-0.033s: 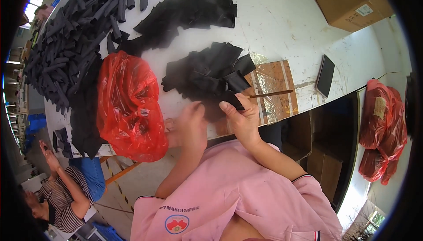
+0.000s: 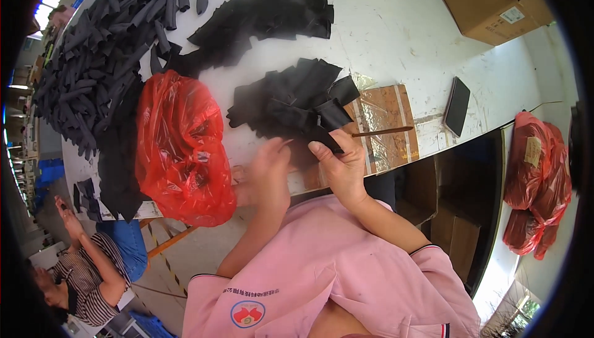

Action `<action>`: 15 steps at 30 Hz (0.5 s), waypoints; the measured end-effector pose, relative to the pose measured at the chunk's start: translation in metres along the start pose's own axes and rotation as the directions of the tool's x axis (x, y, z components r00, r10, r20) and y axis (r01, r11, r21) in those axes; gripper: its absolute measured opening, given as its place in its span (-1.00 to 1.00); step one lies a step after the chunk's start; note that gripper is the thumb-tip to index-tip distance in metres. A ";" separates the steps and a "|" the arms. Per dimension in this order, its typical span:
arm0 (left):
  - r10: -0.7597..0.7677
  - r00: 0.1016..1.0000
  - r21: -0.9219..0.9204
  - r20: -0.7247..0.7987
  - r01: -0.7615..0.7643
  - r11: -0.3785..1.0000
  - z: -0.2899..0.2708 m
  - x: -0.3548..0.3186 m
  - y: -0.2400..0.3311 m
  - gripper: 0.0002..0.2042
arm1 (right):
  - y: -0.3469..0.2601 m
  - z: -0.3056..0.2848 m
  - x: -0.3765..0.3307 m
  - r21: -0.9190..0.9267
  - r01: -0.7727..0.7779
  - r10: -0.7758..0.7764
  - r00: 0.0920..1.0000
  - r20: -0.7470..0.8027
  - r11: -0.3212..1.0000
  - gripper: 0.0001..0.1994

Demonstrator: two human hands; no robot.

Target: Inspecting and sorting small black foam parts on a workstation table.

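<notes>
My right hand (image 2: pixel 344 166) pinches a small black fabric piece (image 2: pixel 326 141) between thumb and fingers, at the table's near edge. My left hand (image 2: pixel 270 168) is to its left, smeared by motion, so its fingers and anything in them cannot be made out. Just beyond both hands lies a loose pile of black fabric pieces (image 2: pixel 288 100), some of them folded into loops. A thin brown stick (image 2: pixel 385 131) reaches rightward from beside my right fingers, over a taped brown cardboard sheet (image 2: pixel 387 106); whether the hand holds it is unclear.
A red plastic bag (image 2: pixel 179 152) stands left of my hands. Behind it are a heap of dark grey fabric tubes (image 2: pixel 105 59) and more black pieces (image 2: pixel 266 19). A phone (image 2: pixel 457 106), a cardboard box (image 2: pixel 495 4) and hanging red bags (image 2: pixel 535 177) are rightward. A co-worker (image 2: pixel 93 270) sits lower left.
My left hand has shifted slightly and stays blurred. The black piece in my right hand and the brown stick have moved very little.
</notes>
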State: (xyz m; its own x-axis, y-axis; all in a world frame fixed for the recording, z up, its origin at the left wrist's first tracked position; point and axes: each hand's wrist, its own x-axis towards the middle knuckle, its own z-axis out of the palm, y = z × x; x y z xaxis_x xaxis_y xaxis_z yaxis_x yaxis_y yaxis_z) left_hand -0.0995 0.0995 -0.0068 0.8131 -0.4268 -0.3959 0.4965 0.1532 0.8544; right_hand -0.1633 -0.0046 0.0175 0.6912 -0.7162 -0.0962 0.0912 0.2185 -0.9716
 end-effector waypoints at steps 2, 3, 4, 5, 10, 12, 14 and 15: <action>0.194 0.959 0.261 -0.205 -0.137 0.955 0.008 -0.002 -0.001 -0.79 | -0.008 -0.004 0.002 -0.525 0.192 -0.206 0.978 0.033 0.829 -0.90; 0.326 0.930 0.330 -0.170 -0.258 0.908 0.008 -0.004 0.001 -0.82 | -0.007 -0.004 0.003 -0.527 0.188 -0.203 0.979 0.030 0.829 -0.90; 0.323 0.931 0.331 -0.170 -0.255 0.909 0.008 -0.009 0.006 -0.82 | -0.005 -0.005 0.004 -0.558 0.269 -0.301 0.953 0.036 0.785 -0.90; 0.291 0.955 0.363 -0.050 -0.254 0.896 0.010 -0.016 0.016 -0.83 | -0.004 -0.006 0.004 -0.587 0.345 -0.395 0.918 0.046 0.733 -0.89; 0.066 0.988 0.189 0.141 -0.092 0.978 0.031 -0.031 0.041 -0.87 | -0.001 -0.016 0.002 -0.632 0.461 -0.493 0.859 0.140 0.623 -0.84; 0.020 0.991 0.197 0.133 -0.046 0.979 0.037 -0.030 0.045 -0.86 | -0.001 -0.021 0.002 -0.645 0.499 -0.528 0.832 0.169 0.579 -0.81; -0.140 0.981 0.204 0.136 0.111 0.973 0.039 -0.030 0.045 -0.88 | -0.001 -0.026 0.000 -0.665 0.581 -0.581 0.770 0.264 0.468 -0.75; -0.163 0.977 0.193 0.139 0.134 0.972 0.039 -0.029 0.044 -0.89 | -0.001 -0.028 0.000 -0.665 0.580 -0.580 0.772 0.262 0.471 -0.75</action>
State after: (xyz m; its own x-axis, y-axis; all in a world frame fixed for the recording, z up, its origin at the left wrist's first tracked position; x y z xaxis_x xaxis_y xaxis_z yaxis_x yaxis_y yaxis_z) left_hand -0.1133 0.0837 0.0551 0.6711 -0.5658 -0.4791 0.5330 -0.0809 0.8422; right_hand -0.1831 -0.0232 0.0123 0.6682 -0.5058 0.5457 -0.0327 -0.7526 -0.6576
